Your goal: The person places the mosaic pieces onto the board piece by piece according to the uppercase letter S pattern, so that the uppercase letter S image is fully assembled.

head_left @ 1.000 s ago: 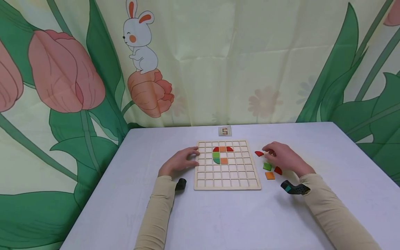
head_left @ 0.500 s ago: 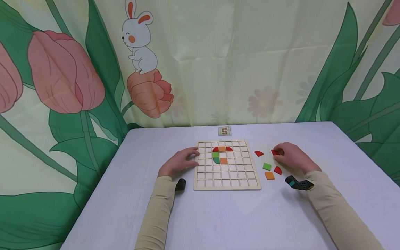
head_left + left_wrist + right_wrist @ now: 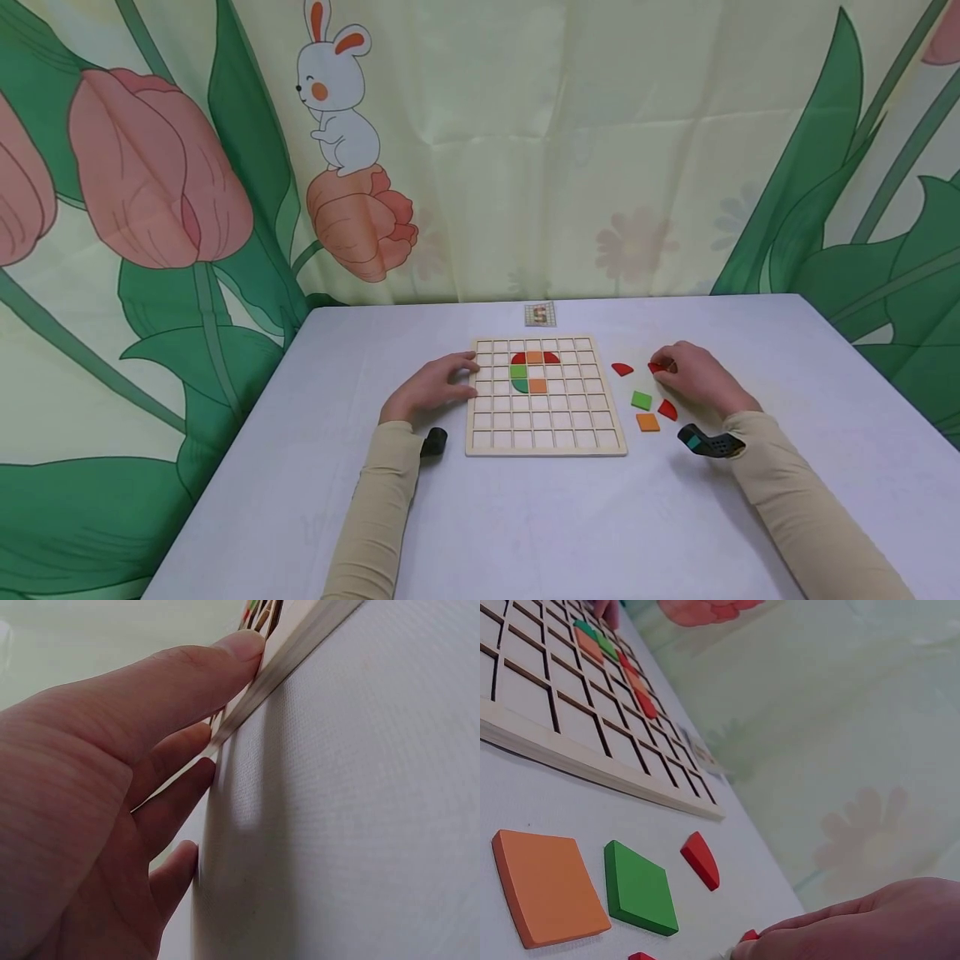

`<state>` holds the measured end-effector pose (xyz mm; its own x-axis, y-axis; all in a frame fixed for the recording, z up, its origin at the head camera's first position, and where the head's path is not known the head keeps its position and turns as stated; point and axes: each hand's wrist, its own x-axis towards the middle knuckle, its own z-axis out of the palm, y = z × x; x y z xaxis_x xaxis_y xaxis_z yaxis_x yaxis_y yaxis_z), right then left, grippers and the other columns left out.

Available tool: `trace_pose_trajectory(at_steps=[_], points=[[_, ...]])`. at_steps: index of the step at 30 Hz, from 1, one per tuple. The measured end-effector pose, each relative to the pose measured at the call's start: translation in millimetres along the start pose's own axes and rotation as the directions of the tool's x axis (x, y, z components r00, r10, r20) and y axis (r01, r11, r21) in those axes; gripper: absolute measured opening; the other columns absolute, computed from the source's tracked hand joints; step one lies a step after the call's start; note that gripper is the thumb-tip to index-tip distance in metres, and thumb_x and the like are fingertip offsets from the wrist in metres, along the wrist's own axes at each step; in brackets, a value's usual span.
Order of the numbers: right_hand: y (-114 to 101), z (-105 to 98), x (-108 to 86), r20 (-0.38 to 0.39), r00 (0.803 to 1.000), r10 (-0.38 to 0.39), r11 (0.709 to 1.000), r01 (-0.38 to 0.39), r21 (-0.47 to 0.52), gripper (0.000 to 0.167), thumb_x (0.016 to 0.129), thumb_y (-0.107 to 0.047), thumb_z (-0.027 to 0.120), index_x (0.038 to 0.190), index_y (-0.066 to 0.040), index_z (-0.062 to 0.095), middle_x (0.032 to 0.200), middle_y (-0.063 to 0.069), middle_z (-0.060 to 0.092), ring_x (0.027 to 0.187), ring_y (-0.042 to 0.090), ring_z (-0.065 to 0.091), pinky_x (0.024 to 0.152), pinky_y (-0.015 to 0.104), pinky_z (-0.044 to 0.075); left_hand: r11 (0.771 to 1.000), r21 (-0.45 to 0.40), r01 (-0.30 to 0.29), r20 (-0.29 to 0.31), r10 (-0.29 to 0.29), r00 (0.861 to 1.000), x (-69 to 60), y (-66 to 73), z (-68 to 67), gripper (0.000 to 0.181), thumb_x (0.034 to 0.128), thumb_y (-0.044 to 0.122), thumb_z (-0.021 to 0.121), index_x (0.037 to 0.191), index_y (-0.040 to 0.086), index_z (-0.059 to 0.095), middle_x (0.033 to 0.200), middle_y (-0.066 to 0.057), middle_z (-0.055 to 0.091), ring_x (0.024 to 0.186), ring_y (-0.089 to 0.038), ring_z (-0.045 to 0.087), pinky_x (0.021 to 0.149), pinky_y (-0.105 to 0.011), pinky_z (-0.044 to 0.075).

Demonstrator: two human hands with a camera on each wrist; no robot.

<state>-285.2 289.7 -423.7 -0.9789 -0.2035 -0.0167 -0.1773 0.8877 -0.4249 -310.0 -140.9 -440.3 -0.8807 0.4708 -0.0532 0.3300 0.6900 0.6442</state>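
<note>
My left hand (image 3: 433,387) rests at the left edge of a wooden grid board (image 3: 546,425), its thumb on the rim in the left wrist view. Red, orange and green pieces sit in cells of the board's upper middle, some quarter-round, some square. To the right of the board, my right hand (image 3: 701,377) pinches a red quarter-round piece (image 3: 656,367) in its fingertips, low over the table. Only a sliver of that piece shows in the right wrist view. Near it lie another red piece (image 3: 622,368), a green square (image 3: 641,400), a red piece (image 3: 667,409) and an orange square (image 3: 648,422).
A small card (image 3: 540,314) with a printed grid pattern lies behind the board. White cloth covers the table (image 3: 540,525). A curtain (image 3: 510,167) with tulips and a rabbit hangs along the table's back edge.
My right hand has moved a little to the right, then slightly back left. The red piece at its fingertips, hidden earlier, now shows. The left hand stays on the board's edge.
</note>
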Motion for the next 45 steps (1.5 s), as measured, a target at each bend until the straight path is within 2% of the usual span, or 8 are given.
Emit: trace_pose_trajectory(at_steps=[8,13,17,22,30,36,45], points=[[-0.6,1.4,2.2,0.008,1.000,-0.009,1.000,0.009,0.001,0.026,0.090,-0.004,0.066,0.111,0.009,0.061,0.102,0.021,0.060,0.093,0.035,0.055,0.086,0.051,0.052,1.000,-0.004,0.013,0.008,-0.013,1.000,-1.2,1.7,-1.2,0.045,0.0876,0.025,0.075,0.128,0.012,0.062,0.153,-0.001,0.040,0.144,-0.020,0.030,0.117,-0.036,0.027],[-1.5,3.5,3.2,0.009,1.000,0.000,0.999,0.000,0.034,0.027,0.090,-0.006,0.068,0.111,0.007,0.058,0.100,0.019,0.061,0.093,0.034,0.055,0.086,0.050,0.052,1.000,-0.005,-0.001,0.008,0.001,1.000,-1.3,1.9,-1.7,0.044,0.0875,0.023,0.075,0.127,0.010,0.062,0.153,-0.003,0.041,0.143,-0.022,0.031,0.117,-0.038,0.027],[-3.2,5.1,2.9,-0.025,1.000,-0.005,0.999,0.006,0.044,0.027,0.089,-0.006,0.067,0.111,0.006,0.059,0.100,0.018,0.060,0.093,0.033,0.055,0.085,0.049,0.053,1.000,0.006,-0.001,0.009,0.001,1.000,-0.5,1.0,-0.5,0.044,0.0878,0.025,0.075,0.128,0.011,0.062,0.153,-0.002,0.041,0.143,-0.021,0.031,0.117,-0.037,0.028],[-6.9,7.4,2.5,-0.053,0.998,-0.031,0.998,0.034,0.054,0.024,0.089,-0.003,0.065,0.111,0.006,0.064,0.102,0.018,0.061,0.094,0.032,0.056,0.085,0.049,0.053,0.999,-0.011,0.030,0.005,-0.030,1.000,-2.7,4.0,-0.2,0.045,0.0874,0.025,0.075,0.128,0.012,0.062,0.153,0.000,0.040,0.144,-0.020,0.030,0.117,-0.037,0.027],[-7.6,8.0,2.7,0.001,1.000,-0.007,0.997,0.007,0.080,0.033,0.091,-0.011,0.066,0.119,0.006,0.062,0.106,0.019,0.061,0.096,0.033,0.056,0.085,0.048,0.053,1.000,-0.005,0.026,0.005,-0.026,1.000,-2.8,4.1,-0.6,0.045,0.0877,0.025,0.075,0.129,0.013,0.062,0.153,0.001,0.040,0.144,-0.020,0.030,0.117,-0.036,0.027],[-5.6,5.4,2.1,-0.014,0.999,0.034,0.997,-0.033,0.066,0.035,0.095,-0.012,0.060,0.125,0.004,0.058,0.110,0.021,0.063,0.099,0.035,0.056,0.088,0.051,0.052,1.000,0.000,0.021,0.005,-0.021,1.000,-2.0,3.9,-1.4,0.046,0.0876,0.025,0.075,0.129,0.012,0.061,0.154,0.001,0.039,0.144,-0.020,0.029,0.117,-0.036,0.026],[-2.7,0.2,0.6,0.024,1.000,-0.001,0.999,0.001,0.032,0.033,0.089,-0.009,0.066,0.120,0.005,0.065,0.103,0.017,0.058,0.090,0.030,0.053,0.076,0.041,0.052,0.999,0.001,0.036,0.009,-0.036,0.999,-3.3,6.8,-1.4,0.044,0.0876,0.024,0.075,0.128,0.012,0.062,0.154,0.001,0.039,0.144,-0.019,0.029,0.117,-0.035,0.026]])
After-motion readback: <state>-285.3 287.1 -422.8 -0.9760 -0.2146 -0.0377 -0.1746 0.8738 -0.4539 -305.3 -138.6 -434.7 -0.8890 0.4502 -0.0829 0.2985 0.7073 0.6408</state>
